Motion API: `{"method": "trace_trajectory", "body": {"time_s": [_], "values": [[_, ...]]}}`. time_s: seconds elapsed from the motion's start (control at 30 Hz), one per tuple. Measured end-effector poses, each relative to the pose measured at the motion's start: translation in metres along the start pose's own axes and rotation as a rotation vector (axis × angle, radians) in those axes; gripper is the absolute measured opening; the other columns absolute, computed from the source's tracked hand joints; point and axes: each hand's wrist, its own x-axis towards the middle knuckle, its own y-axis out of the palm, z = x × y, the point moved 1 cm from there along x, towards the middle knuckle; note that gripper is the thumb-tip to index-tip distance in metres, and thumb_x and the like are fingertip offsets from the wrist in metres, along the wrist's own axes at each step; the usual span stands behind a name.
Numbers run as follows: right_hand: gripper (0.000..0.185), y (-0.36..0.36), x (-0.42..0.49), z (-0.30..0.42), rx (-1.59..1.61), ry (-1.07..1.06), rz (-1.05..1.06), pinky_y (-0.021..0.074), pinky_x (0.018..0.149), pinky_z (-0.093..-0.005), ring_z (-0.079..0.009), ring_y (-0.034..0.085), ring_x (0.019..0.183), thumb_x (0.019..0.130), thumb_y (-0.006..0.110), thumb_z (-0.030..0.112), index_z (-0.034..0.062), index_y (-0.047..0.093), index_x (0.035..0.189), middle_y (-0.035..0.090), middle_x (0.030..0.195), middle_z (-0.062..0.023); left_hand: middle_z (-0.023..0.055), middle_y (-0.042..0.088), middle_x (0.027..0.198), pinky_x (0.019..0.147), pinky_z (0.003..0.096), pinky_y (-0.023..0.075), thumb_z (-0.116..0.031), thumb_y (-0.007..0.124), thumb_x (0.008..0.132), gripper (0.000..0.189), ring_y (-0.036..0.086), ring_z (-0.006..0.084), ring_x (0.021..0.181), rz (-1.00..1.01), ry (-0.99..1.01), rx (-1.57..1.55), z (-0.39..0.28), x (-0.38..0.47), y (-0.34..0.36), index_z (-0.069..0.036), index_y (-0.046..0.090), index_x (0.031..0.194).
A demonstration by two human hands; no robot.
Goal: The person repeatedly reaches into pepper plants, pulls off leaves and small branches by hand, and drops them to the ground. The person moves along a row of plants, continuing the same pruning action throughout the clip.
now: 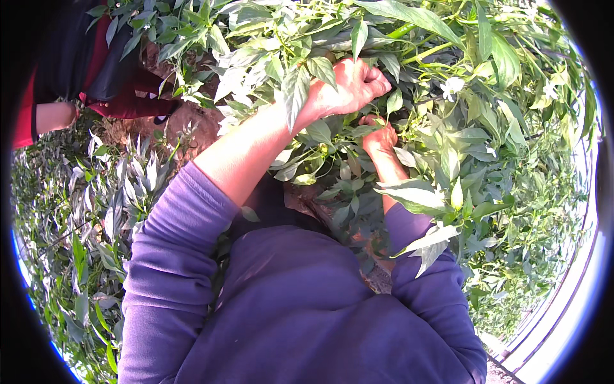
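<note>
Leafy pepper plants (451, 153) with small white flowers (452, 88) spread before me. My left hand (352, 86) reaches in among the upper leaves, its fingers curled towards the palm; whether anything is between them cannot be told. Just below and to the right of it, my right hand (380, 134) is bent in the shade of the foliage, close to thin green stems. Leaves and shadow partly hide its fingers. A pale green pepper or bud (456, 194) stands upright among leaves to the right of my right forearm.
Another person in dark and red clothing (103, 62) is at the upper left, with a bare forearm (55, 117) showing. Reddish soil (192, 126) lies between the plant rows. Dense foliage (96, 201) fills the left side. Pale sheeting with dark lines (571, 297) curves along the right edge.
</note>
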Motion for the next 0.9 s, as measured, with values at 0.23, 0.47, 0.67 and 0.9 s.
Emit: {"method": "trace_trajectory", "body": {"time_s": [0.23,0.47,0.67,0.9], "values": [[0.026,0.103,0.024,-0.102,0.863,0.016,-0.018,0.0522,0.087,-0.0452,-0.0322,0.066,0.086,0.096,0.056,0.026,0.0073,0.074,0.090,0.072,0.091,-0.0107,0.0079,0.082,0.107,0.092,0.0328,0.0567,-0.032,0.070,0.104,0.030,0.074,0.0154,0.098,0.082,-0.050,0.015,-0.012,0.001,0.003,-0.007,0.080,0.117],[0.043,0.011,0.011,-0.031,-0.201,0.239,0.261,0.0520,0.100,-0.0393,-0.0249,0.070,0.115,0.089,0.072,0.050,0.0157,0.076,0.114,0.078,0.113,-0.0060,0.0088,0.082,0.105,0.091,0.0349,0.0581,-0.030,0.072,0.101,0.027,0.075,0.0166,0.095,0.037,-0.060,-0.027,-0.008,0.001,-0.001,-0.009,0.081,0.115],[0.036,-0.049,-0.022,-0.005,-0.247,0.022,0.322,0.0579,0.094,-0.0445,-0.0356,0.073,0.110,0.081,0.082,0.033,0.0084,0.079,0.107,0.078,0.111,-0.0160,0.0065,0.082,0.107,0.093,0.0326,0.0572,-0.030,0.071,0.102,0.028,0.074,0.0137,0.098,0.066,-0.060,-0.013,-0.009,0.004,0.002,-0.008,0.081,0.118],[0.018,-0.061,-0.044,0.005,-0.193,-0.073,0.389,0.0594,0.090,-0.0488,-0.0404,0.075,0.100,0.079,0.080,0.014,0.0064,0.079,0.095,0.078,0.102,-0.0217,0.0074,0.082,0.106,0.093,0.0333,0.0571,-0.033,0.071,0.102,0.031,0.074,0.0146,0.098,0.053,-0.060,0.011,-0.004,0.003,0.005,-0.008,0.080,0.118]]}}
